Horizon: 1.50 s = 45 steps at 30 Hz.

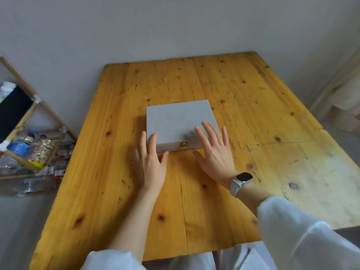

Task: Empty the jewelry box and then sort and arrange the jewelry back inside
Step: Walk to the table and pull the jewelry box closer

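Observation:
A flat grey jewelry box (175,119) lies closed in the middle of the wooden table (243,98), its small gold clasp (183,144) facing me. My left hand (151,162) is at the box's near left corner with straight fingers, fingertips at the lid's edge. My right hand (214,151) lies with spread straight fingers over the near right part of the lid, thumb on the table in front of the box. No jewelry is visible; the box's inside is hidden.
A white smartwatch (241,180) is on my right wrist. Left of the table stands a wooden rack (29,133) holding plastic bottles and a dark cloth. A grey wall runs behind the table.

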Each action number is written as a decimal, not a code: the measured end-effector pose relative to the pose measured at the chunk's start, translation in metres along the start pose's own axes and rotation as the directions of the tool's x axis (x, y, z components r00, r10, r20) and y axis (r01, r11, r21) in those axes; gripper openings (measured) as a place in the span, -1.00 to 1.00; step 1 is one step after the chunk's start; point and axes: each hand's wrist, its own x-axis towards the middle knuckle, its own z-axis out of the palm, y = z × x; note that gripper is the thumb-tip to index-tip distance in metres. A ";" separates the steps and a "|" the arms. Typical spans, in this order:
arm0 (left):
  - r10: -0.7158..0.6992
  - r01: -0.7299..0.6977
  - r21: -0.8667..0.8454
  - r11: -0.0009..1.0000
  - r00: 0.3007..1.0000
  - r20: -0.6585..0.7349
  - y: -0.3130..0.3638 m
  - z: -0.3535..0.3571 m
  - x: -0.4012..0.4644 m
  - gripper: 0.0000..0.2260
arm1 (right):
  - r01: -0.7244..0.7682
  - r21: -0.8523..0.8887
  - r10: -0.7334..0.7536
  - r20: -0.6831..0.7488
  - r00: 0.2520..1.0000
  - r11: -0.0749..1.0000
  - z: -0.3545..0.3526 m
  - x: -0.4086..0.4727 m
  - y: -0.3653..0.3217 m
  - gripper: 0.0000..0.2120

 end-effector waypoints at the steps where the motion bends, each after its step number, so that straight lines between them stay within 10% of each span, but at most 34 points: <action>1: 0.007 -0.007 0.022 1.000 1.000 -0.006 -0.001 0.001 0.000 -0.50 | 0.078 -0.053 -0.077 0.016 0.997 0.996 0.002 0.003 -0.004 -0.32; 18: -0.008 -0.001 -0.151 0.989 0.998 -0.059 -0.006 0.007 0.015 -0.60 | 0.212 -0.307 -0.184 0.119 0.976 0.928 0.010 0.040 -0.006 -0.67; 25: -0.098 0.091 -0.348 0.933 0.995 -0.002 -0.002 -0.002 0.014 -0.53 | 0.286 -0.091 -0.281 0.067 0.957 0.954 -0.001 0.046 0.007 -0.65; 29: -0.221 0.264 -0.443 0.857 0.964 0.148 0.000 -0.012 0.016 -0.45 | -0.060 0.118 0.065 -0.037 0.997 0.991 -0.001 0.037 0.013 -0.61; 33: -0.217 0.283 -0.423 0.861 0.956 0.197 -0.003 -0.011 0.020 -0.49 | -0.474 0.459 0.475 0.124 0.871 0.751 -0.004 0.023 0.005 -0.53; 40: -0.257 0.255 -0.575 0.777 0.963 0.080 0.012 -0.032 0.042 -0.47 | -0.427 0.825 0.629 0.116 0.769 0.370 -0.040 0.050 0.008 -0.63; 45: -0.220 0.179 -0.685 0.706 0.975 0.027 0.032 -0.045 0.100 -0.58 | -0.290 0.910 0.627 0.044 0.778 0.297 -0.051 0.095 0.014 -0.62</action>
